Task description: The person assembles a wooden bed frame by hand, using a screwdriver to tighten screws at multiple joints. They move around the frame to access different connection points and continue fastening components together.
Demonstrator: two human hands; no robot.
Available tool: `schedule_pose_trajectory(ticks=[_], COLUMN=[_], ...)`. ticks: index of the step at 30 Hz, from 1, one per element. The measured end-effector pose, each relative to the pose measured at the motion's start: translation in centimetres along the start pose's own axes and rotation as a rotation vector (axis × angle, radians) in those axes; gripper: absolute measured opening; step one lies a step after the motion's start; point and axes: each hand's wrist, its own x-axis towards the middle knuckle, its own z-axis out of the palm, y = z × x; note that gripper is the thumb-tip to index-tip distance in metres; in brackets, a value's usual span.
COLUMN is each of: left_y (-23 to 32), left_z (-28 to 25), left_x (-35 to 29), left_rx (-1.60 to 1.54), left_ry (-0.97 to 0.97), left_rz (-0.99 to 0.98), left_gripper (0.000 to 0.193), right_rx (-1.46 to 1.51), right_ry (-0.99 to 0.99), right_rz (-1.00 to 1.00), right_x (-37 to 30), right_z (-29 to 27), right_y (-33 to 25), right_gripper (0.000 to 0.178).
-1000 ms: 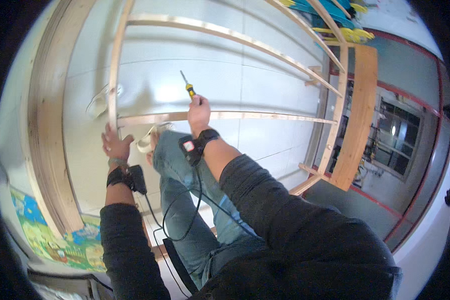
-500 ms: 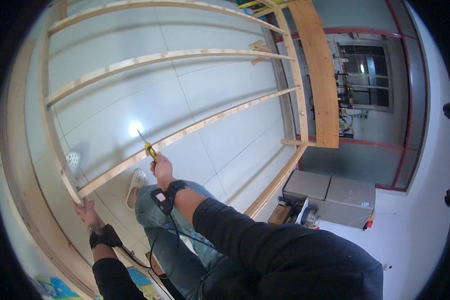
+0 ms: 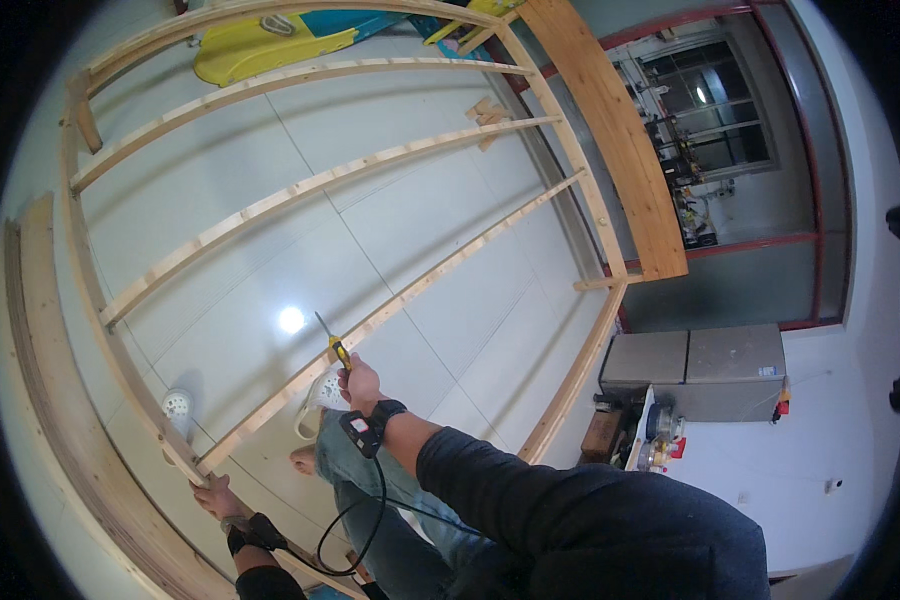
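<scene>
My right hand (image 3: pixel 359 384) is closed round the handle of a yellow-and-black screwdriver (image 3: pixel 339 352). Its thin metal shaft points up and left, away from me, above the near slat (image 3: pixel 400 300) of a bed-like wooden frame. Down at the frame's near left corner, my left hand (image 3: pixel 214 498) wraps its fingers on the wooden side rail (image 3: pixel 135 377), close to where the slat meets it. Part of that grip is hidden behind the wood. Black straps with small devices sit on both wrists, and a black cable hangs between them.
More slats (image 3: pixel 320 185) span the frame ahead. Long boards (image 3: pixel 45 330) lie along the left. A wide plank (image 3: pixel 610 130) stands at the far right, with a grey refrigerator (image 3: pixel 735 365) nearer. Wood scraps (image 3: pixel 487 117) and a yellow-blue panel (image 3: pixel 270 45) lie beyond. White clogs (image 3: pixel 322 392) are below me.
The view has shifted, so the frame, both hands and the screwdriver appear lower and further right. More of the yellow-blue panel shows. Both hands keep their holds.
</scene>
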Motion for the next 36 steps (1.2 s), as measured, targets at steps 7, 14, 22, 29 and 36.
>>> schedule_pose_trajectory(ticks=[7, 14, 22, 29, 36], left_y=[1.8, 4.3, 4.6, 4.1, 1.6], left_z=[-0.3, -1.3, -1.7, -1.6, -1.7], left_x=[-0.9, -2.6, -3.6, -3.1, -2.7], left_rx=[0.229, 0.309, 0.304, 0.337, 0.219], left_ry=[-0.021, -0.113, -0.096, -0.119, -0.157], left_rz=[-0.072, -0.032, -0.043, -0.003, 0.011], left_gripper=[0.092, 0.095, 0.102, 0.1, 0.058], right_rx=[0.073, 0.178, 0.133, -1.106, -1.644], right_ry=[-0.1, -0.216, -0.296, -0.308, -0.653], right_rz=[0.094, 0.224, 0.186, -0.554, -1.062], right_x=[0.1, -0.1, -1.4, -1.3, -0.9], right_z=[1.0, 1.7, 2.0, 0.1, 1.9], right_y=[1.5, 3.7, 0.9, -2.4, -3.2], right_gripper=[0.034, 0.036, 0.027, 0.04, 0.041])
